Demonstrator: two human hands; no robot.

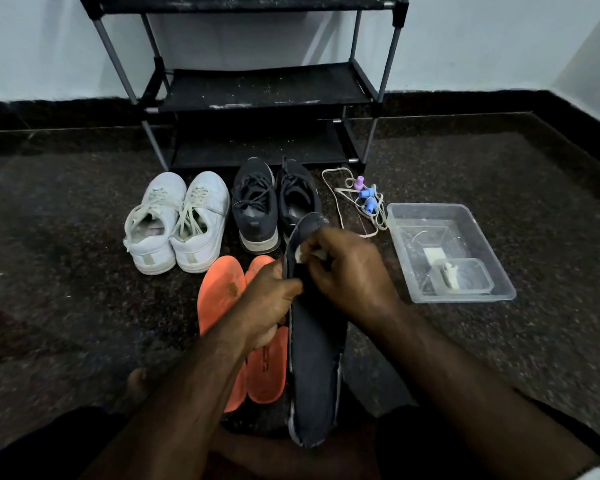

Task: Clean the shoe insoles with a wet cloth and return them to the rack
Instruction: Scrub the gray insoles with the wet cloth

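Your left hand [271, 299] grips the dark insole [316, 368]; your right hand [347, 268] pinches the cloth [300, 254] on it. Orange insoles [222, 289] lie left; clear tub [465, 216] right; black sneakers [257, 209], white sneakers [177, 220], rack [257, 88] beyond.

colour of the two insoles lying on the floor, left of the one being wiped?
Orange insoles, seen in the head view, the only view.

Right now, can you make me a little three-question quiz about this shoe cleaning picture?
1. True or false: the orange insoles sit on the shoe rack.
2. What does the right hand pinch against the dark insole?
3. Which pair is farther left: A white sneakers or B black sneakers?

Key: 1 false, they lie on the floor. 2 a white cloth; the left hand grips the insole. 3 A.
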